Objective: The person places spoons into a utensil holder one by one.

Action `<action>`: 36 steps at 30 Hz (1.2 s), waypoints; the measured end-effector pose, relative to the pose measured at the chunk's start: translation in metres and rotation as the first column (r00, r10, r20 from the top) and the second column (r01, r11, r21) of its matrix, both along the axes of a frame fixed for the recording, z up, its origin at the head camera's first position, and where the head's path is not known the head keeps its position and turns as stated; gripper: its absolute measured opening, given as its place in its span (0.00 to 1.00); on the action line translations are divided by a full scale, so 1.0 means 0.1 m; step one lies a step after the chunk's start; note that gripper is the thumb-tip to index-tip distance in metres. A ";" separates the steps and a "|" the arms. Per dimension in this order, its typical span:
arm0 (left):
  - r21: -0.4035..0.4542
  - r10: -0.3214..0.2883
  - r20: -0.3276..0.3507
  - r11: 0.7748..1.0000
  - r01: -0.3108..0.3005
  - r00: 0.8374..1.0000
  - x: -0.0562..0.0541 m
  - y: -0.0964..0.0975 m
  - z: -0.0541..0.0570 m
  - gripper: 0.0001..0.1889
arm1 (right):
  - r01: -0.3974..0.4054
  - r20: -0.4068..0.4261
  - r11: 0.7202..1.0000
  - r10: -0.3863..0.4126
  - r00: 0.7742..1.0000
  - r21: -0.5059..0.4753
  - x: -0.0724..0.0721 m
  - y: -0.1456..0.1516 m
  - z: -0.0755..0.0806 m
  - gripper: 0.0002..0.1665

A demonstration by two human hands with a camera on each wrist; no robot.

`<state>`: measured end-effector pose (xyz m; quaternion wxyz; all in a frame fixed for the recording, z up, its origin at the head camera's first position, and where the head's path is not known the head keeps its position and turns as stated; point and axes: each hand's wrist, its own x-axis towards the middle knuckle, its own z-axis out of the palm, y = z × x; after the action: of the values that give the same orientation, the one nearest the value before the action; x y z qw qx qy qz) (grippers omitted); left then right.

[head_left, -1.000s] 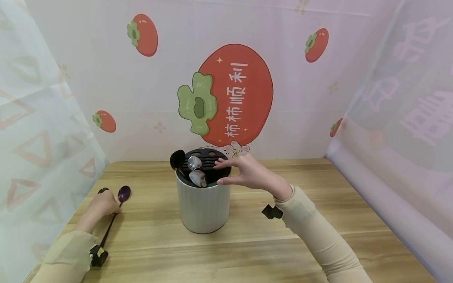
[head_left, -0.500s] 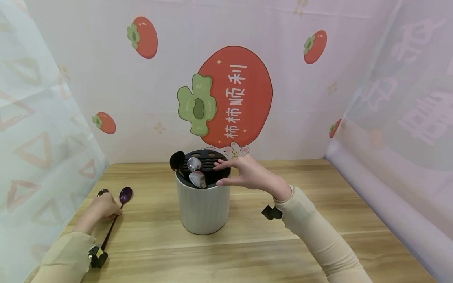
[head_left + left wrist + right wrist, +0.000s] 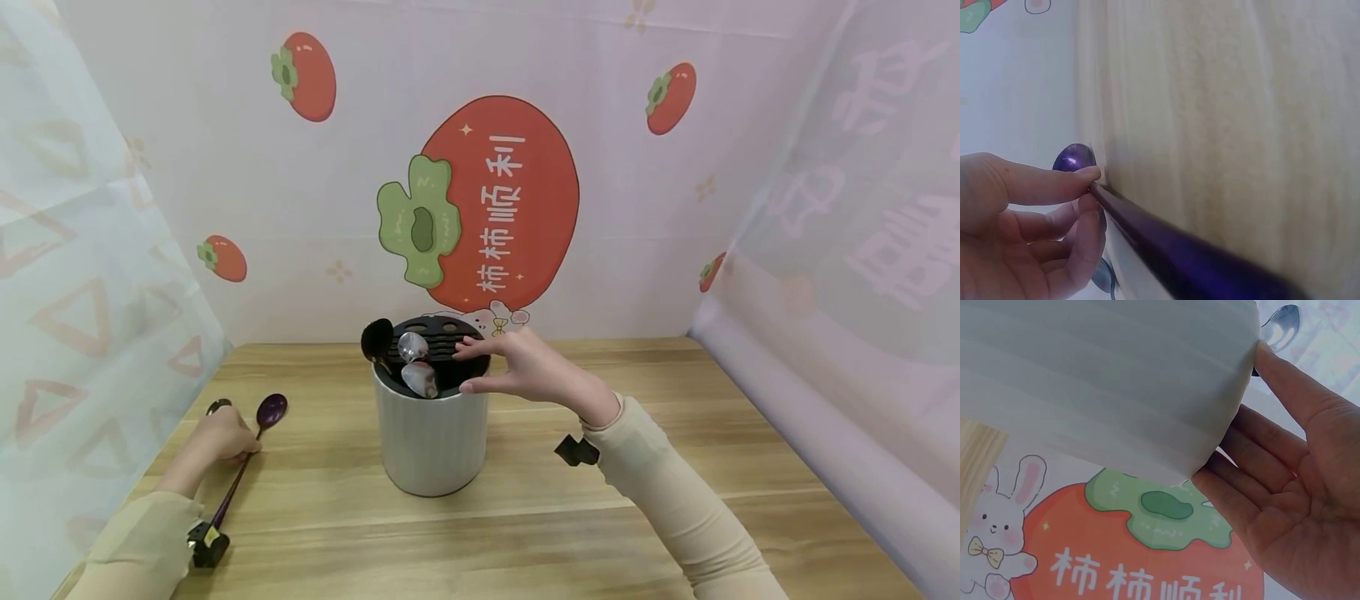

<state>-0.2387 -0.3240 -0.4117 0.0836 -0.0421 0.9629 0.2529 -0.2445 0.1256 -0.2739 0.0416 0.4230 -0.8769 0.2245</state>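
Observation:
My left hand (image 3: 225, 435) pinches a long purple spoon (image 3: 272, 411) by its handle between thumb and fingers. The spoon slants low over the table; in the left wrist view its handle (image 3: 1166, 247) runs toward the camera. Behind that hand shows the dark bowl of another spoon (image 3: 218, 406), the rest hidden. My right hand (image 3: 528, 367) is spread at the right of a white ribbed utensil holder (image 3: 433, 446), thumb at its front rim, fingers reaching over its black slotted lid. A black ladle (image 3: 377, 340) and two silver spoons (image 3: 420, 378) stand in the holder.
The wooden table (image 3: 540, 517) reaches back to a wall cloth (image 3: 615, 275) printed with persimmons. Cloth sides close it in on the left and right. A black camera mount sits on each wrist.
The purple spoon's bowl has swung slightly to the right as my left hand keeps its pinch. My right hand and the holder have stayed in place.

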 end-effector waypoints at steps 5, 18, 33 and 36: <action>-0.008 -0.016 -0.006 1.000 0.016 1.000 0.01 0.02 0.01 0.13 | -0.005 0.001 1.000 0.005 1.000 -0.009 0.00 0.00 0.00 0.28; -0.006 -0.019 -0.062 1.000 0.018 0.998 0.04 0.08 0.04 0.14 | -0.006 -0.002 1.000 0.006 1.000 -0.009 0.01 -0.01 0.01 0.28; 0.029 -0.016 -0.078 0.999 0.018 0.997 0.04 0.11 0.13 0.18 | -0.012 -0.002 1.000 0.012 1.000 -0.008 0.01 0.00 0.01 0.28; 0.032 -0.013 -0.091 0.999 0.016 0.996 0.04 0.13 0.14 0.18 | -0.013 -0.006 1.000 0.013 1.000 -0.007 0.01 0.00 0.01 0.28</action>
<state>-0.2345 -0.3113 -0.3979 0.0424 -0.0221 0.9617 0.2698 -0.2438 0.1253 -0.2732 0.0442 0.4293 -0.8731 0.2268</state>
